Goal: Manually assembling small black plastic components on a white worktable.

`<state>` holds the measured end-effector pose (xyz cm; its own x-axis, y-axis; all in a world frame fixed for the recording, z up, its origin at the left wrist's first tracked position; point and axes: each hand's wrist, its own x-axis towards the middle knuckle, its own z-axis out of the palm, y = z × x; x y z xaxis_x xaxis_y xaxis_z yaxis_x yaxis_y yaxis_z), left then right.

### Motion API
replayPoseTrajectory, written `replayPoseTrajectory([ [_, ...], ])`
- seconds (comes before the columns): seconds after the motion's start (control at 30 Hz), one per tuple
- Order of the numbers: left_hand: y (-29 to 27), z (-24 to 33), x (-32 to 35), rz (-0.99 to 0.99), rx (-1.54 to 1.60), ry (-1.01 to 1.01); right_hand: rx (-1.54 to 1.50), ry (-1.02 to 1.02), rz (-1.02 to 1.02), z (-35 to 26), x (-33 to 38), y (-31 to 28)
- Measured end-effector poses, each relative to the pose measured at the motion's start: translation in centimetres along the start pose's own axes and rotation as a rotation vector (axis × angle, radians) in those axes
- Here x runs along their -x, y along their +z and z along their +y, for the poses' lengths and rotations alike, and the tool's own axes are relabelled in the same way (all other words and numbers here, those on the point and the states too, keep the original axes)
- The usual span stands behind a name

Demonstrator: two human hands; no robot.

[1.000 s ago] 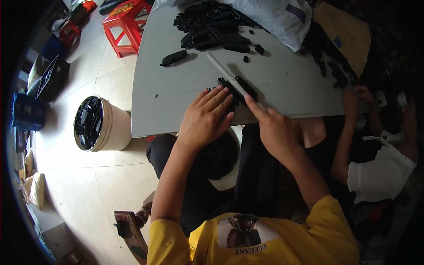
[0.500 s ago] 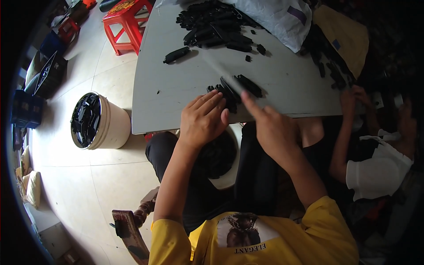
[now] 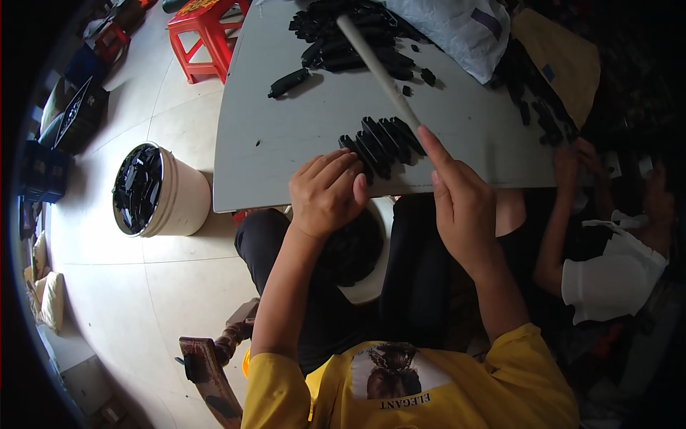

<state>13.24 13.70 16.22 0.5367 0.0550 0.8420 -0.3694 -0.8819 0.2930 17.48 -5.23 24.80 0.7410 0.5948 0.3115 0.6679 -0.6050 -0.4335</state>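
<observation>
My right hand (image 3: 466,207) grips a long, pale stick (image 3: 379,68), its index finger stretched along the near end. The stick slants up and away to the left, over the table. Under it, several slim black plastic pieces (image 3: 373,151) lie side by side in a slanted row near the table's front edge. My left hand (image 3: 323,193) is closed at the left end of this row, fingers together on the leftmost piece and thumb at its near end. Part of that piece is hidden by the fingers.
A heap of black pieces (image 3: 346,43) covers the far table, with a single piece (image 3: 289,84) to its left. A white plastic bag (image 3: 457,36) lies at the back right. On the floor stand a filled bucket (image 3: 187,200) and a red stool (image 3: 204,43). Another person's hands (image 3: 572,159) work at the right.
My right hand has swung right and the stick has lifted off the row, pointing farther up. The black pieces show more fully. My left hand has barely moved.
</observation>
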Motion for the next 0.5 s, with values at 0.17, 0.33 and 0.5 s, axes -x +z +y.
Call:
replayPoseTrajectory([
  [0.17,0.0,0.1,-0.2,-0.007,-0.003,0.009,0.502,-0.112,-0.125,-0.4,1.1,1.2],
  [0.33,-0.1,0.3,-0.1,0.009,-0.019,0.014,0.221,0.021,-0.145,-0.3,0.3,0.7],
  [0.5,-0.1,-0.1,0.4,0.046,0.015,0.016,0.053,-0.043,0.018,-0.5,0.6,0.5],
])
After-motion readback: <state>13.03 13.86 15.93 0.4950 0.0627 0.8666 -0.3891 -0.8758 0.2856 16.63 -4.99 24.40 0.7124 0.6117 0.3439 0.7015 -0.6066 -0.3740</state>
